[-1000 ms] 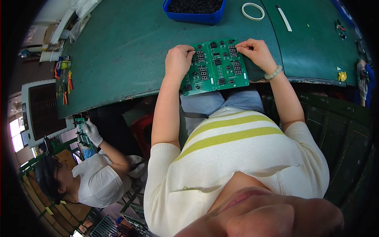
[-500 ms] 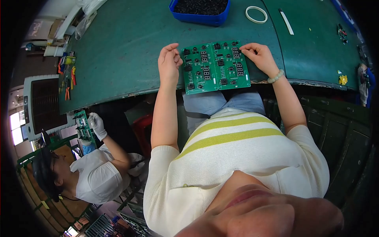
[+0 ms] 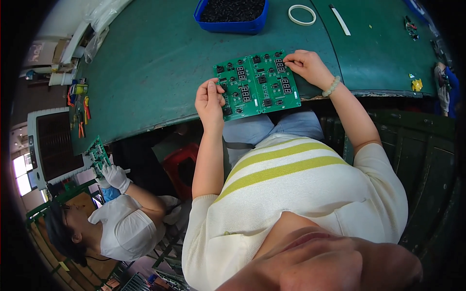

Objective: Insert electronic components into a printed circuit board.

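A flat, rectangular green circuit board point(image 3: 253, 94), with a seam down its middle and black numeric displays on its face, lies at the near edge of the green-topped table point(image 3: 155, 72). Its near edge reaches to or slightly past the table's edge, above the person's legs; whether it rests flat or is lifted a little, I cannot tell.

The left hand point(image 3: 209, 103) pinches the board's left edge, thumb on top, nearer the near corner. The right hand point(image 3: 310, 69), above a bracelet of pale green beads point(image 3: 332, 86), has thumb and fingertips closed on the right edge, close to the far right corner.

Green tabletop stretches from the board's far edge to a blue plastic tub point(image 3: 238, 27) of small black pieces at the table's far side, and wide to the left, as far as hand tools with orange and yellow handles point(image 3: 87, 107) along the left edge. Room is tighter on the far right: an off-white ring point(image 3: 303, 23) and a slim white strip with a dark tip point(image 3: 341, 22) lie there. A crumpled yellow scrap point(image 3: 417, 85) sits near the right part of the near edge.
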The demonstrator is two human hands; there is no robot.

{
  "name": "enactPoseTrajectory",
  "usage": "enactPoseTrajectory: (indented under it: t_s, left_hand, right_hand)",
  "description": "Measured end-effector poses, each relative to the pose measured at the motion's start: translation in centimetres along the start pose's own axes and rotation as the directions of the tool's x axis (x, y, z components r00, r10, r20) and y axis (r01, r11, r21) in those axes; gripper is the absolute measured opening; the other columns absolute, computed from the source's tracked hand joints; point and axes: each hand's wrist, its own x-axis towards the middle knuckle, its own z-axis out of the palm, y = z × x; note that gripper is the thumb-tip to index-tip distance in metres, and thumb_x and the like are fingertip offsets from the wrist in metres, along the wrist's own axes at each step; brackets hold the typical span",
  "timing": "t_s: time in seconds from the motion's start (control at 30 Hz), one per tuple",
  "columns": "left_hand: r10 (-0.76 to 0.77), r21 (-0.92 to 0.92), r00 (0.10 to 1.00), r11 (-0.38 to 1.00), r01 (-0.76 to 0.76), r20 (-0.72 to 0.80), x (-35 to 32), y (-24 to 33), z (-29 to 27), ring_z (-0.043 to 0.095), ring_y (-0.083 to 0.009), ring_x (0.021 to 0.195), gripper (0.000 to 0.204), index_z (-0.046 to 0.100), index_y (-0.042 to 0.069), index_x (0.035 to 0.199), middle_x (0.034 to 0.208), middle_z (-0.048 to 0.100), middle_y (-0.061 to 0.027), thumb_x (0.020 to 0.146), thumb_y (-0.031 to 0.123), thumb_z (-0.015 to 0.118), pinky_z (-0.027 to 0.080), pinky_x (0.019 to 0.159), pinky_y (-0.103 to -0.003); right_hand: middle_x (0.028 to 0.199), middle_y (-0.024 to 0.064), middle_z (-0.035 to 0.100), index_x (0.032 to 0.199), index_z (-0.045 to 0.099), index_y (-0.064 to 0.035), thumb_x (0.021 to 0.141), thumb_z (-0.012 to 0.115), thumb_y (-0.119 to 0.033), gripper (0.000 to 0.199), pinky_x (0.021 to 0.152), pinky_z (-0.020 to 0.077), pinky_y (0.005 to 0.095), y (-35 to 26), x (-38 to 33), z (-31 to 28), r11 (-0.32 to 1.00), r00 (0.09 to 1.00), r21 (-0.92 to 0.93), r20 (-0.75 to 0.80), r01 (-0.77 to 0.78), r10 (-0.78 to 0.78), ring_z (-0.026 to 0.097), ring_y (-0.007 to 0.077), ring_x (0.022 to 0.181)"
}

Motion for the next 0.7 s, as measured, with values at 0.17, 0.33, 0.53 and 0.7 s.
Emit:
enactPoseTrajectory:
  t_s: [0.17, 0.33, 0.53, 0.7]
  left_hand:
    - [-0.024, -0.018, 0.999, 1.0, 0.023, -0.047, 0.6, -0.1, 0.4, 0.034, -0.0015, 0.048, 0.021, 0.055, 0.001, 0.107, 0.074, 0.053, -0.002, 0.094, 0.015, 0.047, 0.026, 0.04, -0.018]
    - [-0.021, -0.068, 0.998, 0.998, 0.017, -0.061, 1.8, 0.0, 1.4, 0.034, -0.0015, 0.047, 0.021, 0.056, -0.002, 0.107, 0.083, 0.058, -0.0058, 0.093, 0.012, 0.047, 0.027, 0.04, -0.018]
    - [-0.084, 0.236, 0.995, 0.969, 0.072, 0.043, 2.3, 1.3, -0.2, 0.039, -0.003, 0.047, 0.017, 0.059, -0.002, 0.086, 0.068, 0.06, -0.0015, 0.085, 0.015, 0.062, 0.032, 0.041, -0.02]
    - [0.032, 0.603, 0.995, 0.794, -0.084, 0.096, 2.7, 1.4, 0.5, 0.046, -0.0083, 0.052, 0.019, 0.065, -0.002, 0.079, 0.063, 0.057, -0.002, 0.078, 0.017, 0.068, 0.038, 0.048, -0.025]
  right_hand:
    - [0.068, 0.0081, 0.053, 0.087, 0.065, -0.0037, 0.078, 0.062, -0.011, 0.012, 0.056, 0.0426, 0.0304, 0.6, 0.6, 0.1, 0.992, 0.998, -0.105, -0.004, 0.069, -0.07, 0.051, 0.0201, 0.059]
    - [0.067, -0.0009, 0.047, 0.097, 0.061, 0.001, 0.085, 0.055, -0.01, 0.018, 0.048, 0.0349, 0.0236, 1.4, 0.9, 1.0, 0.959, 0.967, 0.158, -0.067, -0.234, 0.247, 0.04, 0.0077, 0.055]
    - [0.077, 0.0019, 0.048, 0.116, 0.046, 0.0043, 0.088, 0.04, -0.006, 0.031, 0.049, 0.031, 0.0187, 2.0, -0.3, -0.4, 0.27, 0.865, 0.902, 0.184, -0.337, 0.466, 0.036, 0.007, 0.059]
    - [0.076, 0.0036, 0.049, 0.115, 0.044, 0.0008, 0.093, 0.045, -0.013, 0.026, 0.05, 0.0327, 0.0202, 3.0, -0.9, -0.4, 0.142, 0.87, 0.954, 0.173, -0.264, 0.461, 0.039, 0.0087, 0.06]
